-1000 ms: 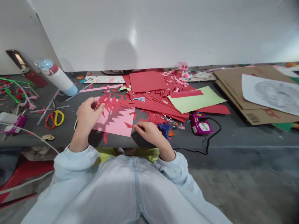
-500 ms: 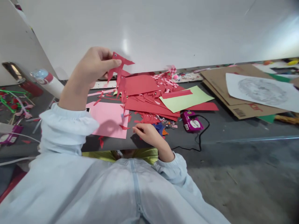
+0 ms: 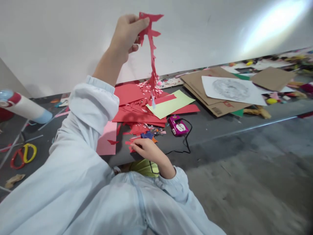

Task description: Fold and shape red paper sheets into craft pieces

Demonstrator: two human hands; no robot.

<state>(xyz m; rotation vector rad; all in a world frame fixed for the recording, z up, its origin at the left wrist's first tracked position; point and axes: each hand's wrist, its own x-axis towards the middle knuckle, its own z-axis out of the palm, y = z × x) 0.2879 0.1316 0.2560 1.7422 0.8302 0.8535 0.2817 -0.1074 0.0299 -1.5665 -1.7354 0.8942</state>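
High in front of the white wall, my left hand (image 3: 132, 31) pinches a red paper dragon cutout (image 3: 151, 24) by its head, between thumb and fingers. A small eye shows on the head, and a long jagged strip hangs down towards the paper pile. Low at the table's front edge is my right hand (image 3: 146, 148), its fingers curled together with nothing visible in them. It lies over a few red scraps, beside a blue and orange tool (image 3: 148, 134). Left of it, a pink sheet (image 3: 107, 138) is partly covered by my left sleeve.
Red paper sheets (image 3: 128, 94) and scraps lie mid-table with a light green sheet (image 3: 171, 103). A purple box (image 3: 178, 125) trails a black cord. Cardboard (image 3: 215, 106) carries a drawing (image 3: 231, 89) at right. Scissors (image 3: 24, 156) and a white bottle (image 3: 26, 107) are at left.
My left hand has lifted the paper dragon higher, so its tail strip hangs more freely. The view has turned to the right. My right hand stays low by the table edge.
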